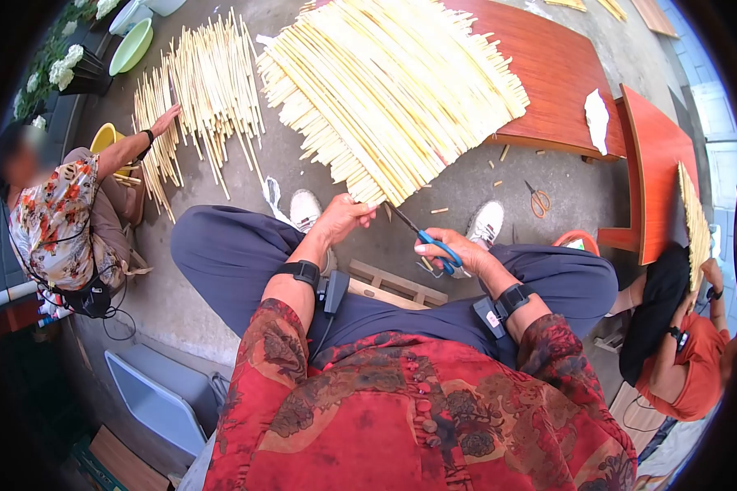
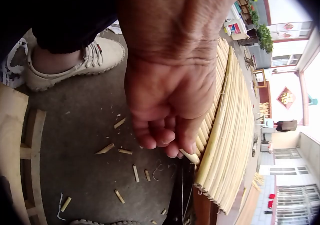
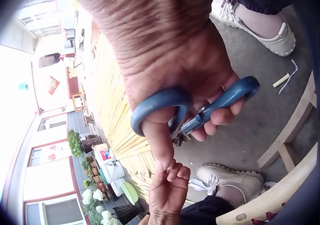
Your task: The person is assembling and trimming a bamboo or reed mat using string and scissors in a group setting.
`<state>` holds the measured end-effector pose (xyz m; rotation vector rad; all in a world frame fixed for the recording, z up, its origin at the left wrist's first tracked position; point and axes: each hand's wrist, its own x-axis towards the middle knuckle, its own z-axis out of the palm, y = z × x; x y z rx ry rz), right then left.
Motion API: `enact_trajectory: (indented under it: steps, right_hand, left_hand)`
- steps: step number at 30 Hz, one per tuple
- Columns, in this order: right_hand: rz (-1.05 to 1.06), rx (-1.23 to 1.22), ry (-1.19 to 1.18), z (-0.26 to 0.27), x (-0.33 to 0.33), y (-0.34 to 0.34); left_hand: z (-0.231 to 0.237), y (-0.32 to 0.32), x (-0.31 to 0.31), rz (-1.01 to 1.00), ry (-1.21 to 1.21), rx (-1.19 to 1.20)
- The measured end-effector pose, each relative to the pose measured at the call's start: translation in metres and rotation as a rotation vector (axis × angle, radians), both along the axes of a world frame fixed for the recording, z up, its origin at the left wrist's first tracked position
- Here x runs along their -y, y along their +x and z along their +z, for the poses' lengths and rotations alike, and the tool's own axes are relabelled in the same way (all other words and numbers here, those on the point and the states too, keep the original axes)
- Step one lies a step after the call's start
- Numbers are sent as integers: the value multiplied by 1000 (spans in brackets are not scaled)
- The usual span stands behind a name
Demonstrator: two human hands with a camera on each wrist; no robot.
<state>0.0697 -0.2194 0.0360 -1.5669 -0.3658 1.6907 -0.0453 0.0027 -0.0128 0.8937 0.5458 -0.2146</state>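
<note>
A large mat of pale reed sticks rests partly on a red-brown wooden table. At its near corner the left hand pinches the end of a stick; in the left wrist view that stick end shows at the fingertips of the left hand. The right hand holds blue-handled scissors, blades pointing at the mat's corner. In the right wrist view the thumb of the right hand passes through one blue loop, with fingers curled at the other. The blade tips are hidden there.
Loose sticks lie on the ground at the upper left, beside a seated person. Orange-handled scissors and cut stick pieces lie on the floor. A wooden frame stands between the feet. Another person sits at right.
</note>
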Motion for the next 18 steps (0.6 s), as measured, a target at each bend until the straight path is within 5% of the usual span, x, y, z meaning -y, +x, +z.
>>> enact_trajectory:
  steps: [14,18]
  right_hand:
    - [-95,-188,25,6,-2,-12]
    - [-142,-202,2,0,-4,-19]
  left_hand:
    - [11,-1,-9,-158,-284,-62]
    - [4,-2,-7,-172,-141,-111]
